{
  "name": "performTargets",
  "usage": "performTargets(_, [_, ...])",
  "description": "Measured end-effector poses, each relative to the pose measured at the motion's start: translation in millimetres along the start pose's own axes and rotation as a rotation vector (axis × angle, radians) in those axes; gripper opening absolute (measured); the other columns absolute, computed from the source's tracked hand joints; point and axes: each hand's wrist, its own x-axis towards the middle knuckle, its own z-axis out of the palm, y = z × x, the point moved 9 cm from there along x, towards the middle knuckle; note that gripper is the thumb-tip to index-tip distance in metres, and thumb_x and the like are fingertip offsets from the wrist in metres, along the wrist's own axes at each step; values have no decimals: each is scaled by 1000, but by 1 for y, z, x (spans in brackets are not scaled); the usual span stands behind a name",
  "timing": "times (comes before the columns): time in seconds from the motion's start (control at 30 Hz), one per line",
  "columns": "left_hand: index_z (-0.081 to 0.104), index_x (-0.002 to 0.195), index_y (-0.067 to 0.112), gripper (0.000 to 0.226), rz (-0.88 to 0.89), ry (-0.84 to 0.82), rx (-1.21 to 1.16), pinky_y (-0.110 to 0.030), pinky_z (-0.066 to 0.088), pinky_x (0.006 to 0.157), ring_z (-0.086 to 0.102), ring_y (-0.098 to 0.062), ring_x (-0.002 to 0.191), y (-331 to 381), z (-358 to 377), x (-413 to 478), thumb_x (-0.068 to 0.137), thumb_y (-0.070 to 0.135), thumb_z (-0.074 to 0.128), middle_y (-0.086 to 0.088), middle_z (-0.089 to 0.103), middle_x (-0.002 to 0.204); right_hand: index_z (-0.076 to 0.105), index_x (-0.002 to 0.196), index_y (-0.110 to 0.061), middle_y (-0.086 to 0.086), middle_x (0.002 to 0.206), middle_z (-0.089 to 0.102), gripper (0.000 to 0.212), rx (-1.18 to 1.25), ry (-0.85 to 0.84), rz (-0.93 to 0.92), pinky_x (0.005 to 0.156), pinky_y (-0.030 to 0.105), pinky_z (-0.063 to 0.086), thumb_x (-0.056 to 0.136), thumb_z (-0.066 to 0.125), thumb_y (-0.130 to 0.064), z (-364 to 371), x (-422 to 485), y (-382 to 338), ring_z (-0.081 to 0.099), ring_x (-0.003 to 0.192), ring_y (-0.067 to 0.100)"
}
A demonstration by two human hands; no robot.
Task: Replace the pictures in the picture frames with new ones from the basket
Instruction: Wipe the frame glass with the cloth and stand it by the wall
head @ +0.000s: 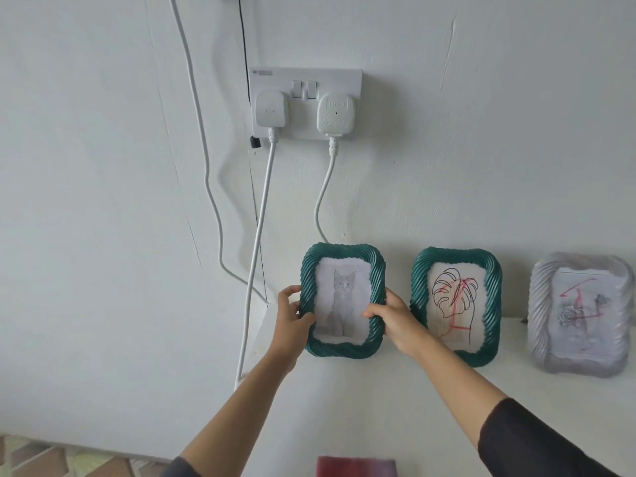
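Observation:
A dark green twisted picture frame with a grey kitten picture stands upright at the left end of a white ledge, against the wall. My left hand grips its left edge, thumb on the front. My right hand grips its right edge, thumb over the picture's lower right. A second green frame with a leaf line drawing stands just to the right. A translucent grey frame with a scribbled rose picture stands at the far right. No basket is in view.
A double wall socket with two white plugs sits above; their white cables hang down to the left of and behind the kitten frame. The white ledge runs toward me. A red object shows at the bottom edge.

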Motion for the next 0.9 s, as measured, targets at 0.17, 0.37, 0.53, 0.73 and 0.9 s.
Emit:
performTargets(0.17, [34,119,23,46,16,25,-20,-24,51,64,56,-15,80,-3,-3,-4,87,-9,45,-7,55,100,54,88,-17,1,73,51,27,-3,30,-5,64,24,41,79,59,9,-4,-9,10,50,69,14])
performTargets(0.37, [38,118,23,46,39,47,5,-26,54,66,58,-16,85,-6,-6,-11,87,-11,45,-7,56,104,53,86,-18,2,76,62,24,-33,66,-57,65,22,48,82,59,6,-6,-23,23,58,69,12])
performTargets(0.53, [38,116,24,45,46,50,18,-28,53,68,58,-13,81,-7,-6,-16,87,-10,45,0,56,95,54,99,-13,2,82,66,22,-52,84,-85,68,24,49,83,61,0,-7,-30,25,61,73,14])
performTargets(0.73, [37,118,25,45,48,47,51,-28,53,69,58,-13,83,-7,-6,-19,88,-9,45,-5,55,102,53,100,-15,1,81,64,21,-87,84,-90,71,24,46,85,60,-3,-7,-35,26,59,75,14])
performTargets(0.9, [37,127,19,46,48,57,76,-31,54,72,58,-13,84,-10,-6,-21,89,-7,44,-9,56,107,53,94,-19,1,81,62,17,-109,90,-88,72,23,44,86,59,-5,-6,-38,27,58,75,13])
